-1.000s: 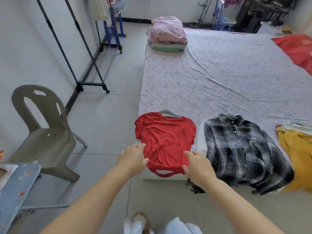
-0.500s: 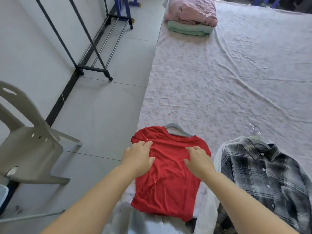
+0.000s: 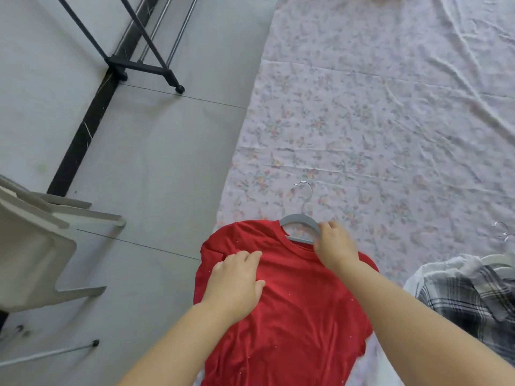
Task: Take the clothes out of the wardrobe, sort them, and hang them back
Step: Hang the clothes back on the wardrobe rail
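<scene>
A red T-shirt (image 3: 295, 307) lies flat on the near left corner of the bed, on a grey hanger (image 3: 299, 222) whose metal hook points away from me. My left hand (image 3: 237, 282) rests flat on the shirt's left chest, fingers spread. At the collar my right hand (image 3: 335, 246) grips the hanger's right shoulder. A black-and-white plaid shirt (image 3: 471, 299) on a white hanger lies to the right, partly cut off by the frame.
The bed wears a pale floral sheet (image 3: 376, 121). A black clothes rack base (image 3: 145, 65) stands by the wall at top left. A grey plastic chair (image 3: 36, 246) is at the left on the tiled floor.
I have leaned in closer over the shirt. My right hand moved up from the chest to the collar and took hold of the hanger. My left hand stayed on the shirt's left side.
</scene>
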Demonstrator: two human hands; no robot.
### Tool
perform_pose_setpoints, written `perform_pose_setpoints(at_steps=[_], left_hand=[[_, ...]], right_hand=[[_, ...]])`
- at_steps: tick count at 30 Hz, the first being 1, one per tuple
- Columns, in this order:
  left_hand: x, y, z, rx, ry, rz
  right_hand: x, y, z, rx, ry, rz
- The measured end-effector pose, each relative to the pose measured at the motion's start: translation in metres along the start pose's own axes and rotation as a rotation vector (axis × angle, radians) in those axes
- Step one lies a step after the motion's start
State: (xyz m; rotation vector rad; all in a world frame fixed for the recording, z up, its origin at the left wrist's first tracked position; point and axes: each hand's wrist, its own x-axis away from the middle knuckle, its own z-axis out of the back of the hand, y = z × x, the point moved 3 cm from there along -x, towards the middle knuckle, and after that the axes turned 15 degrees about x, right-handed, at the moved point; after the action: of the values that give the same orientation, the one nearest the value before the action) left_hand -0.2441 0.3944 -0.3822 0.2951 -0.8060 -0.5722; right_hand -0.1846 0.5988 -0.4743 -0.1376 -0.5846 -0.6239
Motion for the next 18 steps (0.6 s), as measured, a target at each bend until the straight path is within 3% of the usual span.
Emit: perform_pose_setpoints(at_steps=[7, 10, 18], left_hand=[[-0.017, -0.004, -0.013, -0.005, -0.023, -0.003], [-0.016, 0.001, -0.01, -0.029, -0.013, -0.022], [0.018, 0.025, 0.03, -0.043, 0.119, -0.146]], right_hand=[[-0.019, -0.001, -0.021, -0.027, 0.076, -0.067], [-0.004, 0.003, -0.016, -0.154, 0.106, -0.082], [0.088, 0.01, 0.03, -0.259, 0.366, 0.101]])
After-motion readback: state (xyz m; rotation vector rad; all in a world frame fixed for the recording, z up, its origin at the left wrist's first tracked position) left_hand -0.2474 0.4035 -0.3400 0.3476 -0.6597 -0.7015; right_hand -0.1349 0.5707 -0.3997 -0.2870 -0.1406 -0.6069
